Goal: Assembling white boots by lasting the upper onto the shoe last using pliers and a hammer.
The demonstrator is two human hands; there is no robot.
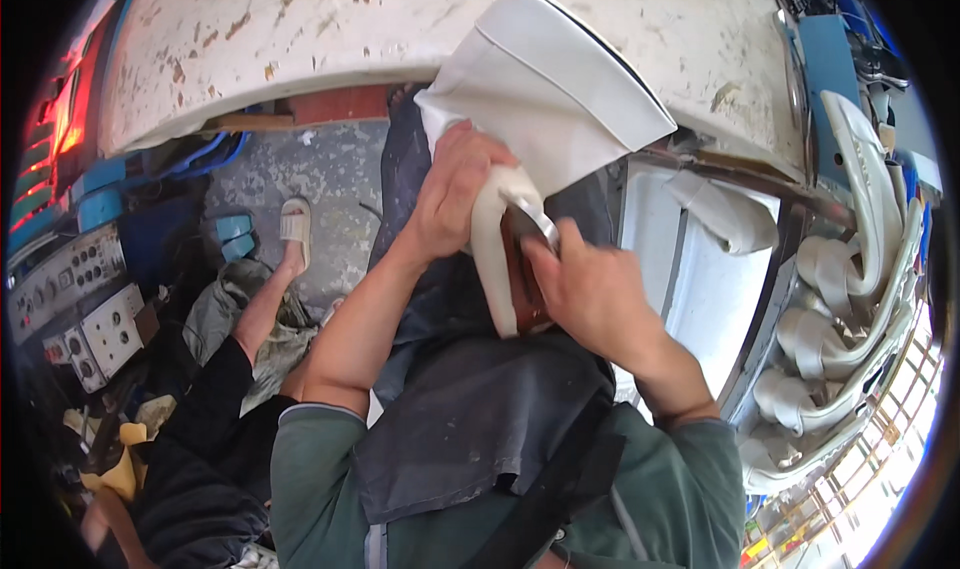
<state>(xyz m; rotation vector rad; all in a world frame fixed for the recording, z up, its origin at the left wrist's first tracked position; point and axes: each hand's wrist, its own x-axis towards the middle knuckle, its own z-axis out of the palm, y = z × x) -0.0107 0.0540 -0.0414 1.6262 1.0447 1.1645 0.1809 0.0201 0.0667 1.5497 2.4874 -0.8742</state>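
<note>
A white boot (545,89) lies over my lap, its wide shaft pointing up and away onto the table edge. Its foot part is turned so that the brown underside (522,284) shows, with a pale rim around it. My left hand (458,194) is closed around the boot near the ankle, fingers pressed on the white material. A shiny metal tool (534,221) with a flat, curved end is gripped in my right hand (595,284). The tool touches the boot's underside; its exact kind is blurred and partly covered by my fingers.
A worn white table (370,24) spans the far side. On the right rack hang several white boots (815,334), and another white piece (735,214) lies nearer. At left sit a control panel (70,279) and another person's sandalled foot (296,227). A dark apron (450,419) covers my lap.
</note>
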